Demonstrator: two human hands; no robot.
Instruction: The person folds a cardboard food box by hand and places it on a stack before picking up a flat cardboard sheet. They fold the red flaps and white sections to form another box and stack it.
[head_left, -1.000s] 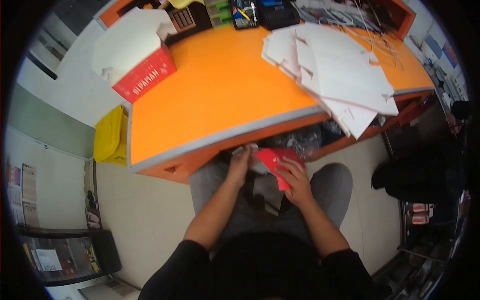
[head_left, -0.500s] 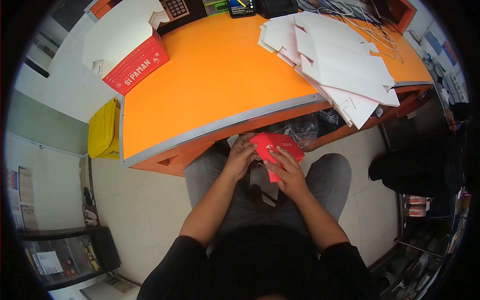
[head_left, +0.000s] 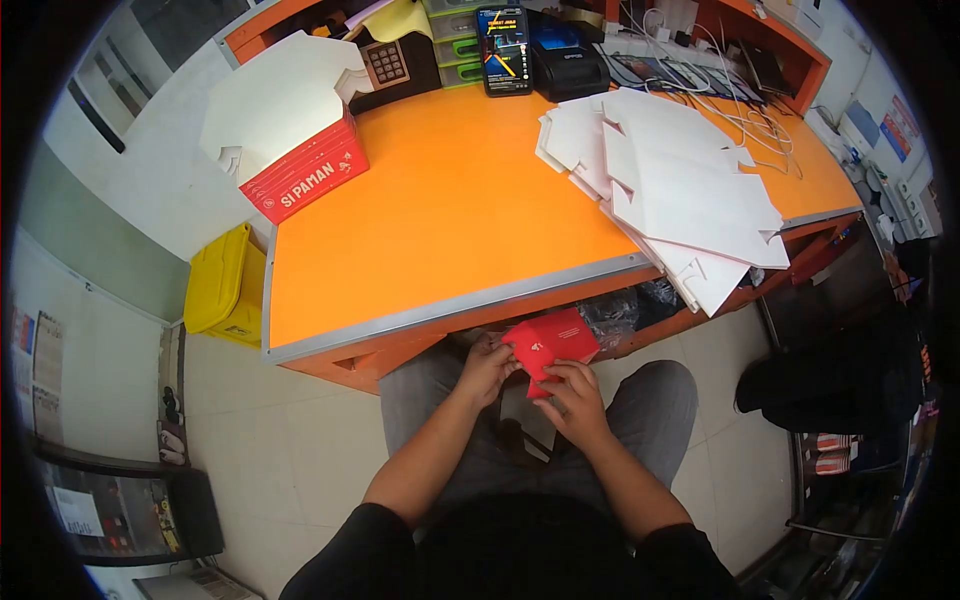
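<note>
A partly folded red cardboard box (head_left: 562, 334) with small white print is held over my lap, below the desk's front edge. My left hand (head_left: 486, 371) grips its left side, fingers closed on the edge. At the lower flap, my right hand (head_left: 574, 398) pinches the red card between thumb and fingers. Part of the box's underside is hidden by my hands. On the desk at the left stand folded red boxes (head_left: 305, 175) in a stack, marked "SI PAMAN". Flat white card blanks (head_left: 690, 180) lie piled at the right and overhang the front edge.
The orange desk (head_left: 430, 210) has a metal-trimmed front edge. At its back are a phone (head_left: 504, 52), a black printer (head_left: 570, 68) and tangled white cables (head_left: 752, 125). A yellow bin (head_left: 222, 285) stands at the left, and plastic bags (head_left: 615, 318) fill the shelf under the desk.
The view has tilted up, showing more of the desk's back. My right hand's fingers have slid off the box's face down to its lower flap. My left hand keeps its grip.
</note>
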